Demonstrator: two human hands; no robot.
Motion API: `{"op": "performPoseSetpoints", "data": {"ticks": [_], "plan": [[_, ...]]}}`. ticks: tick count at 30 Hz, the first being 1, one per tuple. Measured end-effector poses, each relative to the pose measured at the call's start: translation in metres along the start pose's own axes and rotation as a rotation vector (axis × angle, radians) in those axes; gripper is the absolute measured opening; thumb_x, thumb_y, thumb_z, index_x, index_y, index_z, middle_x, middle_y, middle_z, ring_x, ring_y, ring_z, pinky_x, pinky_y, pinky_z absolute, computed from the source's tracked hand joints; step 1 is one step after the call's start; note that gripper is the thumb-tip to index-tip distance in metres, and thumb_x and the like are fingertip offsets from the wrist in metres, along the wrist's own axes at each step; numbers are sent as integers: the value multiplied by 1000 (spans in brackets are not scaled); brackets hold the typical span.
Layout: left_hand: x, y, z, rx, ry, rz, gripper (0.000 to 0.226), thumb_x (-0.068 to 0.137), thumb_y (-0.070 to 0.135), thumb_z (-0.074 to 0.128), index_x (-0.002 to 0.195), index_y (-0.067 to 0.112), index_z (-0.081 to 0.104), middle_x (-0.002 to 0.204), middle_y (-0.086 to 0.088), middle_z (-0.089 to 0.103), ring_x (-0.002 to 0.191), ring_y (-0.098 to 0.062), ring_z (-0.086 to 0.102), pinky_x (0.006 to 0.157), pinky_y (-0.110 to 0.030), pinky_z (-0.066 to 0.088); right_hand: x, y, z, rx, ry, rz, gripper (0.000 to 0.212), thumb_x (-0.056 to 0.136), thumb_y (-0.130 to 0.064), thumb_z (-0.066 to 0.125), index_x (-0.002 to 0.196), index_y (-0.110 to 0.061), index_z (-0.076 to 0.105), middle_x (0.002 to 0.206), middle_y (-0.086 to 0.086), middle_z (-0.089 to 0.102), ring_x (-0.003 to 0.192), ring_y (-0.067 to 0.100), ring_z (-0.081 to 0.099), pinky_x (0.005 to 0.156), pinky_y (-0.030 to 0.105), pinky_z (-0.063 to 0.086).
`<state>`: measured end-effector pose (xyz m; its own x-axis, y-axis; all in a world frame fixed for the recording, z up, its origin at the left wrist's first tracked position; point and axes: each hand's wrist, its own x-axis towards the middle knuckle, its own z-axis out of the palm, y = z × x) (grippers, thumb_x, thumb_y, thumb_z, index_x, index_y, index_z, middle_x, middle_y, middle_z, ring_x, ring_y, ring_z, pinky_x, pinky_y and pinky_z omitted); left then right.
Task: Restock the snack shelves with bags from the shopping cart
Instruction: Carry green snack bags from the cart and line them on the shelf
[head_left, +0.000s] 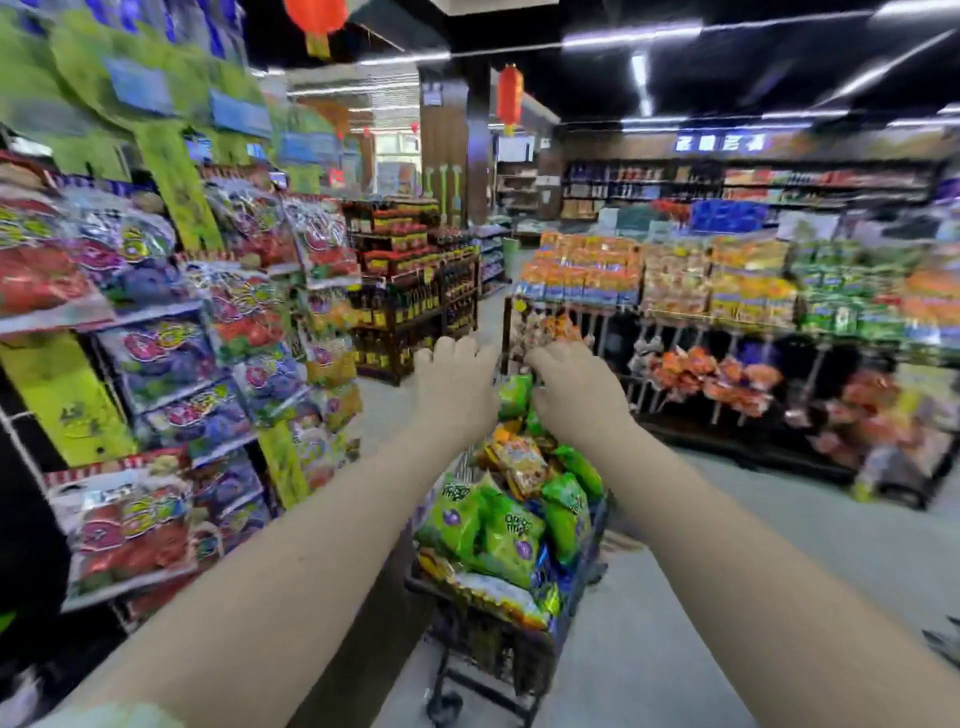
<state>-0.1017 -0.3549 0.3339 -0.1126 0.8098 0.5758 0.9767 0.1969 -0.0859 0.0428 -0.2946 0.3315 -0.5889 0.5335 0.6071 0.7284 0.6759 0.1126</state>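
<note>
A dark shopping cart (571, 603) stands in front of me, piled with green, orange and blue snack bags (498, 530). Both my arms reach over it to its far end. My left hand (454, 382) shows its back, with the fingers curled down out of sight, so what they hold is hidden. My right hand (571, 387) also has curled fingers, and its thumb lies against a green bag (514, 397) that sits between the two hands. The snack shelves (171, 364) on my left hold rows of red and purple bags.
A low display rack (727, 332) of orange, yellow and green packets runs along the right of the aisle. Dark bottle shelves (415, 291) stand ahead on the left. Grey floor (779, 545) lies to the right of the cart. The view is motion-blurred.
</note>
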Motion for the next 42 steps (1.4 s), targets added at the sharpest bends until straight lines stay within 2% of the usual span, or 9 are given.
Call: {"op": "performPoseSetpoints", "data": {"ticks": [7,15,20,24,29,33,37,40,42], "plan": [[54,19,146,-135,-146,39,29,85,30,56,114,24,56,112,0,58,107,-26,49,84,-37,37,3,83,117,15,-118,193,36,90,-19,55,126,-14,54,119,7,58,109,29,50,84,40,46],[97,24,300,-215,-410,38,32,88,32,51,120,25,53,122,0,55,117,-25,48,91,-39,39,5,138,256,184,-324,363,35,89,-17,58,124,-11,59,120,10,59,113,31,52,93,41,43],[107,41,372,-239,-570,37,38,89,35,53,125,22,52,127,-4,54,119,-27,47,94,-43,41,-2,159,330,226,-474,448,46,90,-22,62,134,-16,52,132,4,54,124,26,46,99,37,39],[108,65,421,-233,-689,-3,37,88,38,56,121,21,55,119,-3,58,118,-28,50,98,-46,41,-16,188,384,293,-569,517,42,86,-26,66,126,-14,58,124,6,58,118,30,51,97,37,37],[109,101,480,-303,-860,-135,36,91,43,57,118,20,58,116,-6,60,117,-32,47,93,-46,44,-30,224,444,435,-747,567,44,85,-20,68,125,-7,57,120,14,58,115,33,51,96,41,42],[111,130,516,-388,-956,-305,45,91,49,58,124,18,58,119,-7,62,115,-31,53,90,-43,48,-40,254,477,539,-856,543,45,85,-19,68,128,-13,56,123,9,57,115,29,52,96,33,38],[110,151,543,-652,-1068,-562,60,91,47,63,138,14,49,135,-8,57,121,-28,55,97,-39,47,-44,277,501,658,-925,542,49,86,-17,68,132,-13,53,128,10,53,118,26,51,98,29,36],[108,165,551,-760,-1022,-768,64,90,43,66,143,15,46,143,-5,52,129,-25,50,100,-34,42,-46,284,515,772,-986,587,59,86,-15,68,140,-13,45,139,9,45,128,24,46,104,31,38],[105,169,553,-783,-966,-885,58,91,39,66,140,12,50,140,-7,54,127,-25,51,97,-31,41,-48,289,523,842,-993,585,64,85,-13,69,142,-14,41,141,8,42,133,21,41,107,26,32]]}}
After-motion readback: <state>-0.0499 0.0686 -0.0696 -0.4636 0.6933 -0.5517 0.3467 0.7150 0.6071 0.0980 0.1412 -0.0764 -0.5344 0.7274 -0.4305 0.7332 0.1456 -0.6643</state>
